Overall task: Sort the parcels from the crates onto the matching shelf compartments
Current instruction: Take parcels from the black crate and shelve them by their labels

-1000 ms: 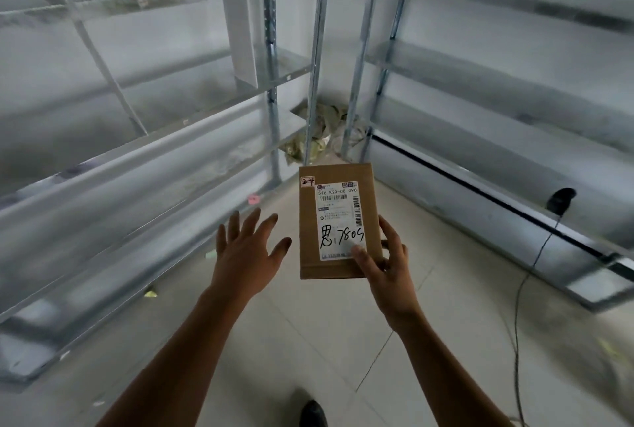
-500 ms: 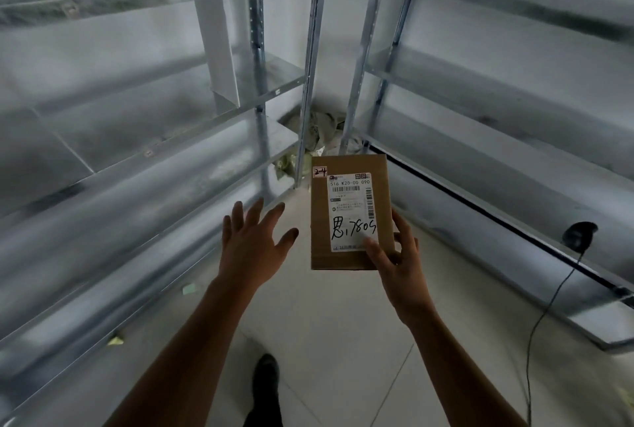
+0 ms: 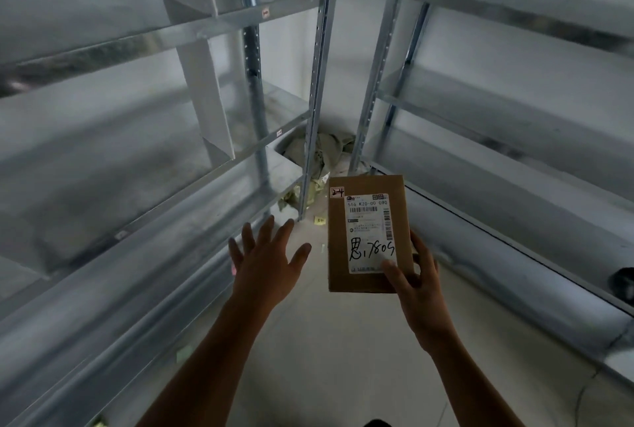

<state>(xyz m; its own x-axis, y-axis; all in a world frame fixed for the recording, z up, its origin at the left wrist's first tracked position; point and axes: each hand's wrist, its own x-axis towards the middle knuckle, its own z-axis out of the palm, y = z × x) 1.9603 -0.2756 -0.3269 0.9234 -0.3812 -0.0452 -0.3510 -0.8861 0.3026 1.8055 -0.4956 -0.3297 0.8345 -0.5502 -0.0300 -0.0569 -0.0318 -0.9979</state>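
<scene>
My right hand (image 3: 417,286) grips the lower right corner of a brown cardboard parcel (image 3: 367,186), thumb on its face and fingers behind. The parcel stands upright in front of me, with a white shipping label (image 3: 370,231) bearing handwritten marks and a small red-edged tag reading 24 at its top left corner. My left hand (image 3: 266,265) hovers to the left of the parcel with fingers spread, holding nothing and apart from the box. Metal shelving on the left (image 3: 192,29) and on the right (image 3: 514,107) meets in a corner ahead.
Small tags sit on the left shelf edges (image 3: 266,12). Crumpled wrapping (image 3: 322,155) lies on the floor in the corner between the racks. Sticky notes lie on the floor (image 3: 320,221). A dark object (image 3: 622,281) sits by the right rack's base. Tiled floor (image 3: 326,358) runs between the racks.
The view has moved nearer the corner and tilted up. The parcel has shifted slightly right in my right hand's grip. My left hand stays spread beside it.
</scene>
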